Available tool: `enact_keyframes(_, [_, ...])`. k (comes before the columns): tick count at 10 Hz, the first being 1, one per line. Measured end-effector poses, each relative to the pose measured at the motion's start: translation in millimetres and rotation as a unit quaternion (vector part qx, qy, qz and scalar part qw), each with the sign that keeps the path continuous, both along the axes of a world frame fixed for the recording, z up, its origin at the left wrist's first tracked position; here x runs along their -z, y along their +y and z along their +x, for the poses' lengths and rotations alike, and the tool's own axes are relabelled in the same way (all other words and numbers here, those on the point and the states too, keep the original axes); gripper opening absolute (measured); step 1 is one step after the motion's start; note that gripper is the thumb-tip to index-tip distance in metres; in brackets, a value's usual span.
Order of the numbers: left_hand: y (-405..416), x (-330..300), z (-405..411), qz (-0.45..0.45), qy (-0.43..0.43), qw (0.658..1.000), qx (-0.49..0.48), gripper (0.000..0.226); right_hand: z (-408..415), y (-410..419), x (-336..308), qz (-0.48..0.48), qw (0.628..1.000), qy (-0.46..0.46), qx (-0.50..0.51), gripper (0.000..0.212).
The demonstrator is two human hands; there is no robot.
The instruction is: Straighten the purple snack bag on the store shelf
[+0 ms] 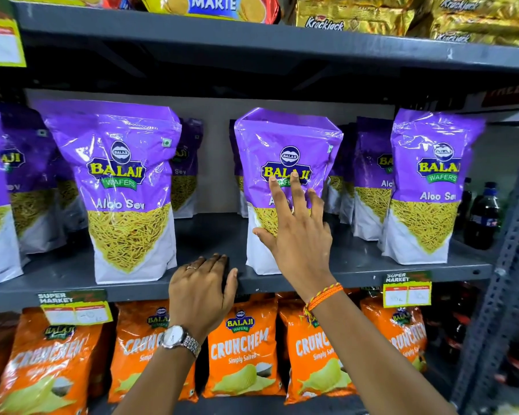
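Purple snack bag stands mid-shelf, turned slightly; right hand flat on its front, fingers spread, clamping nothing; left hand rests on shelf edge, fingers together; bag likely light, crinkly, slippery; take by side edges.

Snack bag stood on middle shelf, between 2 front bags; more bags behind. Right hand laid against its front. Left hand rested on shelf edge, left of it.
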State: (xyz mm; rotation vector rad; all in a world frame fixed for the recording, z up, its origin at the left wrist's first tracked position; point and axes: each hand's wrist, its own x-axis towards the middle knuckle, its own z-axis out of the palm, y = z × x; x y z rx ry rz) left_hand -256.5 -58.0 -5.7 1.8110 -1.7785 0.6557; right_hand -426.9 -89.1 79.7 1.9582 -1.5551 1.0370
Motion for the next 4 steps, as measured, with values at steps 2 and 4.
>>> enact_keyframes(2, [-0.9, 2.0, 0.3, -0.008, -0.001, 1.0, 0.004, 0.051, -0.3, -3.1, 2.9, -0.004, 1.0, 0.005, 0.006, 0.095])
enact_keyframes(4, [-3.2, 1.8, 1.5, -0.022, 0.014, 1.0, 0.012, 0.051, -2.7, 10.3, -3.5, 0.023, 0.999, 0.021, -0.026, 0.101])
